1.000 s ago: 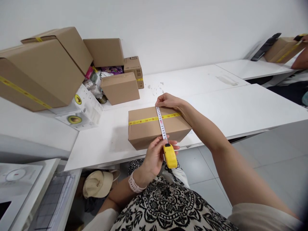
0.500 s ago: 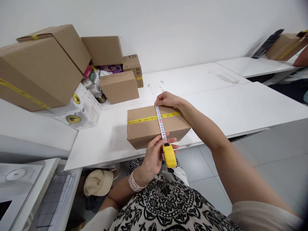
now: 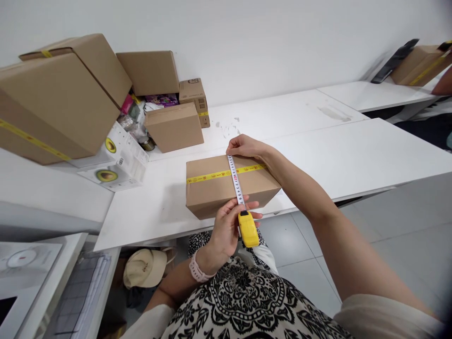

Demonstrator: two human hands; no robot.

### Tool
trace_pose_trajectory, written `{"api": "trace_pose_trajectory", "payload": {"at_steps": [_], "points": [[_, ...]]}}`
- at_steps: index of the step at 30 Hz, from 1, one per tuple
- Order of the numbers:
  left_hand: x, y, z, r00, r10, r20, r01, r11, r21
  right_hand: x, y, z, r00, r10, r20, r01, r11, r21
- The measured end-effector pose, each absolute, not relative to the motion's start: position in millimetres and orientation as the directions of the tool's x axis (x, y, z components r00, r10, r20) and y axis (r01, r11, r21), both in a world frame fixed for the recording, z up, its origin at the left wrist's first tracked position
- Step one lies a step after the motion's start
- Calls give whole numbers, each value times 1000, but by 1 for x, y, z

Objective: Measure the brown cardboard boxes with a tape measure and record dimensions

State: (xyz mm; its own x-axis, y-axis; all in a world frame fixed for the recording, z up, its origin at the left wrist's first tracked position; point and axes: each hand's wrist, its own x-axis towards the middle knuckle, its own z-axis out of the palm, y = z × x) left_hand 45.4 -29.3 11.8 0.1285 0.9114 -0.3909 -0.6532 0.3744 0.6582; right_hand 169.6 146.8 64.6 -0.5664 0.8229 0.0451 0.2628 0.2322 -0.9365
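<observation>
White table (image 3: 353, 155), cardboard box (image 3: 212, 190), yellow tape measure (image 3: 248, 229)

— What's cut off?
— The big carton (image 3: 52, 108) at ten o'clock, by the left edge, and a co-worker's arm (image 3: 444, 84) at two o'clock.
— Hidden?
— The far end of the tape (image 3: 236, 181), under the right hand (image 3: 247, 146).

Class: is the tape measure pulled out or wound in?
Pulled out: its blade crosses the box from the yellow case in the left hand to the right hand.
</observation>
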Motion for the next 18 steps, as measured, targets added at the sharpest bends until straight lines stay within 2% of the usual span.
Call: {"api": "trace_pose_trajectory", "payload": {"at_steps": [3, 6, 8, 10, 13, 16, 18], "points": [[44, -29, 10, 145, 912, -384, -648, 381, 659, 161, 177, 62, -656, 752, 61, 310, 342, -887], [42, -28, 8, 145, 913, -382, -650, 379, 659, 171, 185, 69, -668, 718, 196, 243, 460, -854], [41, -28, 7, 125, 919, -373, -652, 360, 668, 192, 174, 67, -559, 763, 325, 192, 500, -844], [38, -27, 6, 93, 930, -357, -649, 328, 686, 221, 154, 52, -370, 837, 404, 189, 494, -849], [32, -23, 5, 31, 937, -347, -637, 286, 716, 255, 117, 4, -147, 929, 341, 204, 366, -908], [25, -15, 4, -35, 938, -345, -617, 251, 746, 259, 87, -46, -209, 965, 157, 179, 195, -964], [20, -7, 2, -77, 939, -334, -605, 222, 765, 245, 78, -63, -291, 952, 95, 124, 136, -983]]}}
